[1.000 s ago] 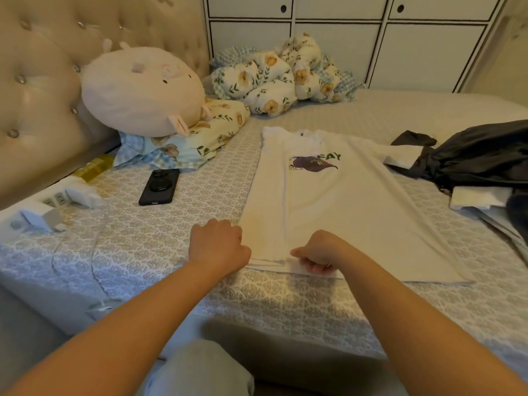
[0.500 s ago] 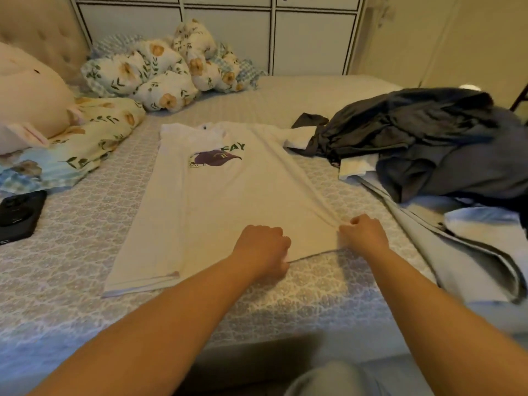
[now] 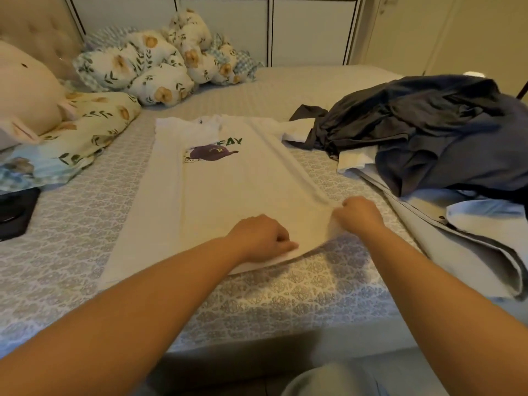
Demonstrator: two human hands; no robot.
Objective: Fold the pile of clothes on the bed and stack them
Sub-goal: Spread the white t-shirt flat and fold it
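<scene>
A white T-shirt [image 3: 217, 190] with a purple cap print and green letters lies flat on the bed, collar away from me, its left side folded in. My left hand [image 3: 263, 238] pinches the bottom hem near its middle. My right hand [image 3: 357, 215] grips the hem's right corner and lifts it slightly off the bedspread. A pile of dark grey and blue clothes [image 3: 434, 138] lies to the right.
The patterned bedspread [image 3: 300, 292] ends at the near edge. Floral pillows [image 3: 160, 70] and a pink plush [image 3: 25, 90] sit at the left and back. A black phone [image 3: 14, 212] lies at the far left. Light blue garments [image 3: 468, 224] spread at the right.
My view swung right. Both hands slid along the hem from its left end to the middle and right corner, and the right corner now rises off the bed.
</scene>
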